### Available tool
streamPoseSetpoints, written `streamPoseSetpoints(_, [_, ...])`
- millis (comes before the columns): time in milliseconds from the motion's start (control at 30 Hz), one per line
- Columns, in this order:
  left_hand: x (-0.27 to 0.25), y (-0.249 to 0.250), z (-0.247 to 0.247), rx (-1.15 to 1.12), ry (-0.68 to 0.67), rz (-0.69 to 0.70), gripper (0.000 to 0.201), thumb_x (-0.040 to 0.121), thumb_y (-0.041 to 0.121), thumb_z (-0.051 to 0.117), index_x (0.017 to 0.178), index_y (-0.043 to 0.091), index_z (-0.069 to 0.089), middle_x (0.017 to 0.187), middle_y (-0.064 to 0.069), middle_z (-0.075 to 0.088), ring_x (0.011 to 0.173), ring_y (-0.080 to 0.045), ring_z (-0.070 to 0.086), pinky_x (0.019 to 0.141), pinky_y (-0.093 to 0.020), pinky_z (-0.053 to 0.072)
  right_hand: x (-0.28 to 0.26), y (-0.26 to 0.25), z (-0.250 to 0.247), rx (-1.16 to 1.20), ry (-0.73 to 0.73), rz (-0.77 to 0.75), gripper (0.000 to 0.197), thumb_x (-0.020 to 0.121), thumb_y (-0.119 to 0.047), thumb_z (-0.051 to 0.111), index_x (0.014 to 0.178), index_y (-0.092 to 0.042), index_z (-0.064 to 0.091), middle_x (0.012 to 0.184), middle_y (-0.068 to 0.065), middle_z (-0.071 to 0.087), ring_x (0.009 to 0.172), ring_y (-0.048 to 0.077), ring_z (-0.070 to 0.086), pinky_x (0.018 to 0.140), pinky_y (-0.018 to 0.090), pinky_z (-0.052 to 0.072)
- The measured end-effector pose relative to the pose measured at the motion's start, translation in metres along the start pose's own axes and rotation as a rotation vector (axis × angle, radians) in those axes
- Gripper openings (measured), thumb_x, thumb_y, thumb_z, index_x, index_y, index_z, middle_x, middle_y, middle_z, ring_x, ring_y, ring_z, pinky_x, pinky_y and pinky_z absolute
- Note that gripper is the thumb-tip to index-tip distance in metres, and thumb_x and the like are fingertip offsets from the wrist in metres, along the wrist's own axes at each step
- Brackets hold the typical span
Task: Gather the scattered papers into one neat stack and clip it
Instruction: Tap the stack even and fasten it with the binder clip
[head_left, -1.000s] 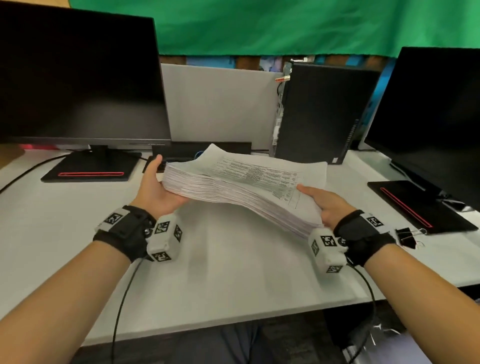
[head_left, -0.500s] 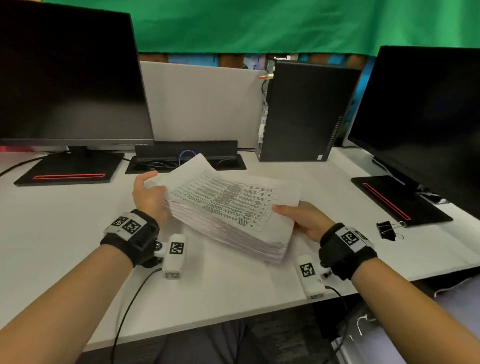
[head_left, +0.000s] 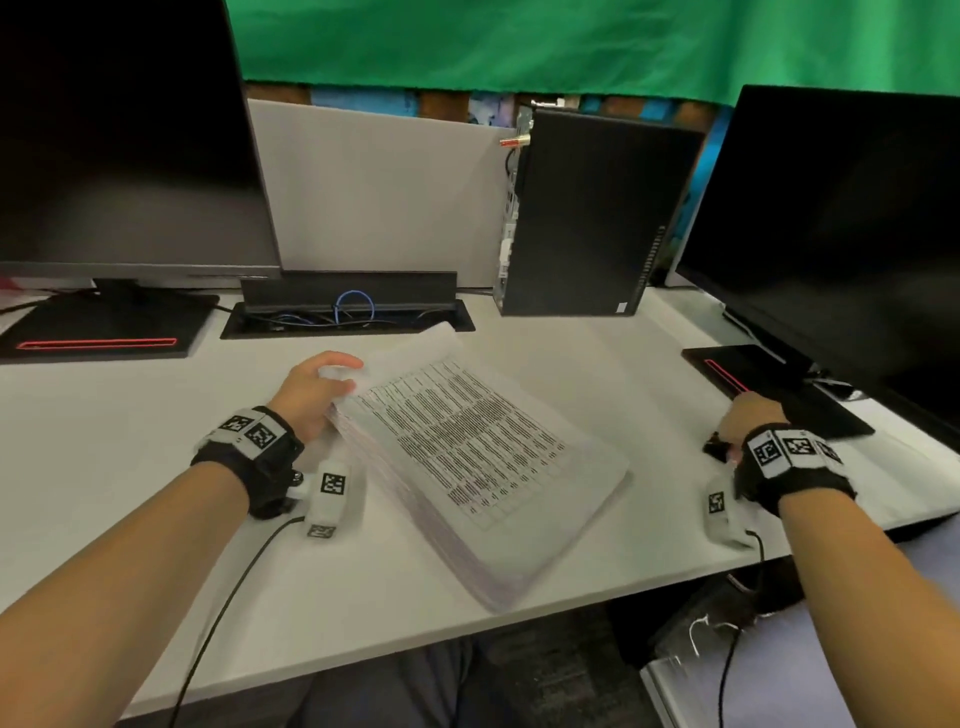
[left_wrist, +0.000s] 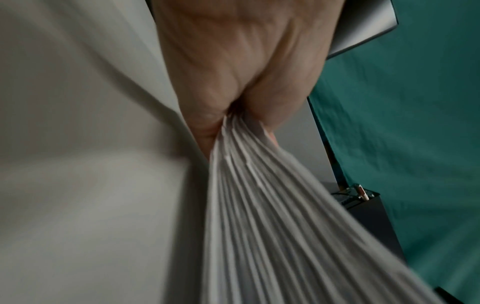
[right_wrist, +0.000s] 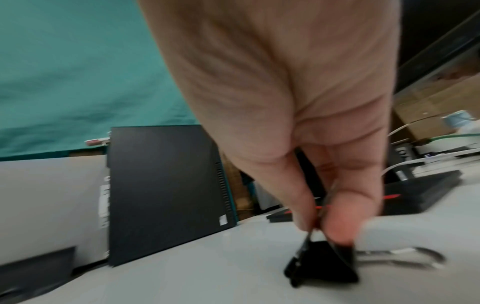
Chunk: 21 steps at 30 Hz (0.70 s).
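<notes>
The paper stack (head_left: 483, 467) was found gathered on the worktop (head_left: 130, 447), its near corner toward the front edge. Its far left corner was pinched by the left hand (head_left: 306, 395), grip pressed together on the sheets, seemingly to keep them aligned. Farther right, the binder clip (right_wrist: 322, 261) was pinched between thumb and fingers of the right hand (head_left: 753, 418), presumably for clipping.

The papers (head_left: 467, 457) are thin, matt white paper. The clip (right_wrist: 324, 263) is black with shiny metal handles. The bench (head_left: 130, 441) looks smooth.
</notes>
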<state>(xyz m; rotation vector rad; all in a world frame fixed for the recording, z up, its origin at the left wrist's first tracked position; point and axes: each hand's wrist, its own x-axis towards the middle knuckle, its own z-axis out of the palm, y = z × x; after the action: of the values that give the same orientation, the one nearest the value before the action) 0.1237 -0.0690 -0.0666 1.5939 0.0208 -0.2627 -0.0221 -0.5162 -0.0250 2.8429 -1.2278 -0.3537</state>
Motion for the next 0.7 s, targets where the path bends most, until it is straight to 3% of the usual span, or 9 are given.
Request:
streamPoseSetpoints(67, [-0.001, -0.001, 0.009, 0.016, -0.095, -0.040, 0.028, 0.093, -0.007, 0.047, 0.098, 0.016, 0.063, 0.107, -0.015, 0.060, 0.082, -0.026, 0.063, 0.061, -0.033, 0.053, 0.005, -0.016, 0.002, -0.019, -0.026, -0.170, 0.031, 0.096, -0.015, 0.055, 0.123, -0.001, 0.062, 0.124, 0.015, 0.064, 0.104, 0.024, 0.064, 0.090, 0.030, 0.053])
streamPoseSetpoints(133, [0.001, -0.004, 0.017, 0.042, -0.172, -0.078, 0.028, 0.094, -0.006, 0.048, 0.098, 0.017, 0.064, 0.104, -0.015, 0.063, 0.082, -0.025, 0.064, 0.059, -0.032, 0.053, 0.004, -0.038, -0.010, 0.304, -0.029, -0.263, 0.018, 0.089, -0.005, 0.062, 0.104, -0.003, 0.072, 0.095, 0.012, 0.070, 0.076, 0.018, 0.063, 0.079, 0.031, 0.056])
streamPoseSetpoints(200, [0.005, -0.006, 0.023, 0.061, -0.228, -0.107, 0.026, 0.094, -0.005, 0.049, 0.100, 0.015, 0.065, 0.105, -0.016, 0.065, 0.083, -0.025, 0.066, 0.058, -0.031, 0.057, -0.009, -0.067, -0.043, 0.573, 0.113, -0.383, 0.017, 0.087, 0.006, 0.061, 0.095, -0.002, 0.074, 0.085, 0.010, 0.069, 0.072, 0.015, 0.063, 0.083, 0.031, 0.057])
streamPoseSetpoints(267, [0.008, -0.007, 0.027, 0.052, -0.263, -0.136, 0.024, 0.093, -0.004, 0.051, 0.100, 0.014, 0.065, 0.108, -0.017, 0.066, 0.087, -0.026, 0.069, 0.061, -0.032, 0.059, -0.038, -0.101, -0.082, 0.840, 0.171, -0.612, 0.019, 0.089, 0.009, 0.059, 0.101, -0.002, 0.070, 0.082, 0.013, 0.066, 0.062, 0.005, 0.066, 0.069, 0.020, 0.058])
streamPoseSetpoints(300, [0.009, -0.007, 0.027, 0.041, -0.272, -0.148, 0.023, 0.093, -0.004, 0.052, 0.099, 0.014, 0.065, 0.107, -0.017, 0.066, 0.086, -0.025, 0.069, 0.062, -0.032, 0.059, -0.055, -0.117, -0.099, 0.995, 0.141, -0.717, 0.020, 0.090, 0.007, 0.060, 0.106, -0.003, 0.068, 0.082, 0.013, 0.066, 0.059, 0.002, 0.066, 0.064, 0.016, 0.057])
streamPoseSetpoints(400, [0.010, -0.010, 0.026, -0.021, -0.285, -0.172, 0.021, 0.092, -0.004, 0.054, 0.099, 0.012, 0.065, 0.104, -0.017, 0.067, 0.084, -0.025, 0.070, 0.060, -0.031, 0.059, -0.088, -0.171, -0.119, 1.386, -0.074, -0.880, 0.025, 0.091, 0.002, 0.061, 0.115, -0.002, 0.065, 0.093, 0.008, 0.067, 0.076, 0.008, 0.067, 0.076, 0.019, 0.058])
streamPoseSetpoints(467, [0.009, -0.012, 0.023, -0.049, -0.293, -0.176, 0.019, 0.091, -0.004, 0.055, 0.097, 0.011, 0.065, 0.101, -0.017, 0.067, 0.084, -0.026, 0.070, 0.059, -0.031, 0.059, -0.096, -0.211, -0.105, 1.650, -0.299, -0.875, 0.026, 0.095, 0.004, 0.055, 0.119, 0.000, 0.061, 0.096, 0.006, 0.065, 0.078, 0.007, 0.066, 0.079, 0.018, 0.058])
streamPoseSetpoints(567, [0.008, -0.013, 0.023, -0.053, -0.291, -0.151, 0.018, 0.090, -0.006, 0.055, 0.092, 0.010, 0.064, 0.090, -0.015, 0.068, 0.073, -0.021, 0.071, 0.056, -0.028, 0.057, -0.082, -0.261, -0.051, 2.002, -0.677, -0.697, 0.034, 0.098, 0.003, 0.048, 0.132, 0.006, 0.050, 0.097, 0.008, 0.061, 0.066, 0.004, 0.068, 0.066, 0.014, 0.057])
streamPoseSetpoints(700, [0.010, -0.013, 0.024, -0.073, -0.291, -0.133, 0.019, 0.089, -0.009, 0.055, 0.087, 0.009, 0.062, 0.082, -0.013, 0.066, 0.064, -0.018, 0.069, 0.057, -0.028, 0.059, -0.052, -0.287, 0.021, 2.117, -0.934, -0.456, 0.017, 0.100, -0.002, 0.047, 0.113, 0.000, 0.058, 0.096, 0.010, 0.059, 0.061, 0.005, 0.067, 0.059, 0.012, 0.055])
